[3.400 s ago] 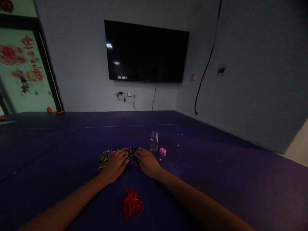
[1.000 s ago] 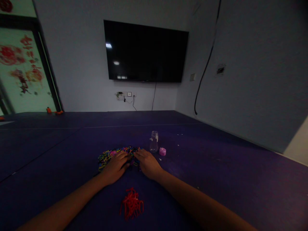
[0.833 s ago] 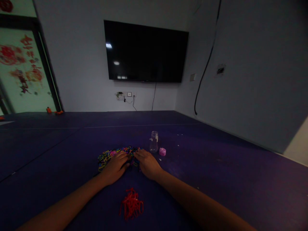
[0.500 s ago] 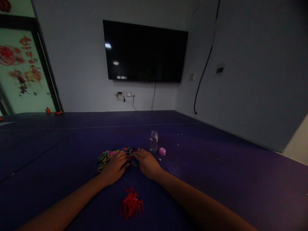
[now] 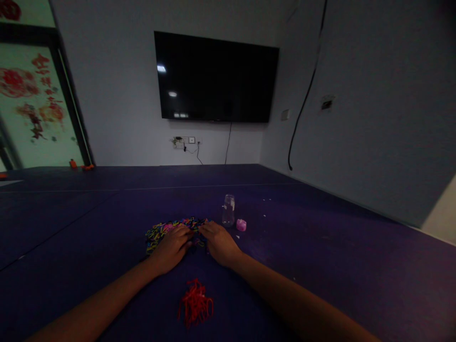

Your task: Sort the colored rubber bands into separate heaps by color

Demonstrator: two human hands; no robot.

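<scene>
A spread pile of small multicoloured elastic bands [image 5: 156,233] lies on the purple surface. My left hand [image 5: 174,244] rests palm down over the pile's near right part, fingers stretched forward and thumb apart. Facing it, my right hand [image 5: 218,241] lies over the pile's right end with its fingers reaching inward. Both hands are open, with a small gap between their fingertips; what lies under them is hidden. Nearer to me, between my forearms, sits a separate tangle of red bands [image 5: 195,303].
A clear jar [image 5: 228,211] stands upright just beyond my right hand. Beside it is a pink cap [image 5: 241,225]. Small white scraps dot the purple surface [image 5: 302,228]. At the back, a television [image 5: 217,78] hangs on the wall, and a black cable [image 5: 302,104] dangles on the right.
The view has shifted very slightly. Both hands stay in place on the pile, and nothing else has visibly moved.
</scene>
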